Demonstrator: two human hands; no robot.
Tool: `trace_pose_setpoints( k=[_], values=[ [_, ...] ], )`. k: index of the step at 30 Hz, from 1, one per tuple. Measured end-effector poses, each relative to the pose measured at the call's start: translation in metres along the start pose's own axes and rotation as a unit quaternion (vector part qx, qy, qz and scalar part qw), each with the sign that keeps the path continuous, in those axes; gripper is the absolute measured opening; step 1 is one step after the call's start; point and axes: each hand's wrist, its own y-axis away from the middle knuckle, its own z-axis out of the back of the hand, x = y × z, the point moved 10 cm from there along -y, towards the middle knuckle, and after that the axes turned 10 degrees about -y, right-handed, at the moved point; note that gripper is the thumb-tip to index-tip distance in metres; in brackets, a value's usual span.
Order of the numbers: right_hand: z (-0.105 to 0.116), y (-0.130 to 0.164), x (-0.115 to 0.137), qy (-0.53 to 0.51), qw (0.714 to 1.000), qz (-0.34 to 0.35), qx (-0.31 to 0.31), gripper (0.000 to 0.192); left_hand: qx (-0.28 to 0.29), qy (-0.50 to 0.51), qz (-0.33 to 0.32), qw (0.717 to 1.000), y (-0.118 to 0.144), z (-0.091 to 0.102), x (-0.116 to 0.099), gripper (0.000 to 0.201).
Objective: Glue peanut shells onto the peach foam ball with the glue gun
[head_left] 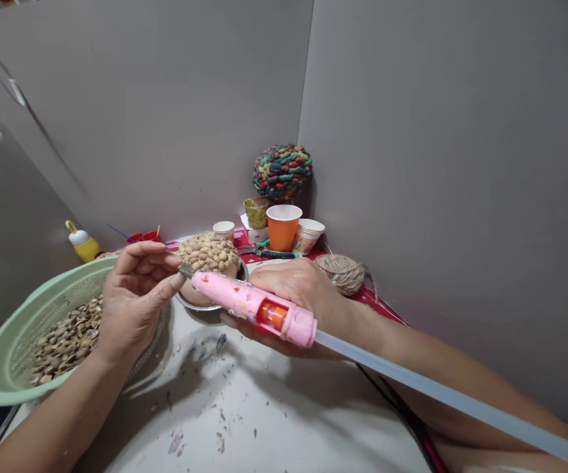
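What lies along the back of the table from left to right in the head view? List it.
Yellow squeeze bottle with white cap → red paint cups → small white paper cup → orange paper cup → printed white paper cup → ball of tan jute twine.

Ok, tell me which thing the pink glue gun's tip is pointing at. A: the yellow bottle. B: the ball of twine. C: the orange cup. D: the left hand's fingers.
D: the right hand holds the glue gun with its tip at the pinched fingers of the left hand.
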Motion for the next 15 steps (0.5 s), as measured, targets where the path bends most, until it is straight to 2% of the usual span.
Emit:
trace_pose_setpoints(
  k=[7, 15],
  values=[
    [-0.0019, 0.0013, -0.0046, -0.01, 1.0, -0.023, 0.018, 0.036, -0.024, -0.012, 0.0, 1.0, -0.0021, 0.0043, -0.0019, 0.039],
    [-0.0036, 0.0005, -0.0043, -0.009, 1.0, -0.018, 0.022, 0.034, -0.024, 0.021, -0.018, 0.999, -0.0038, 0.0048, -0.0046, 0.038]
  ],
)
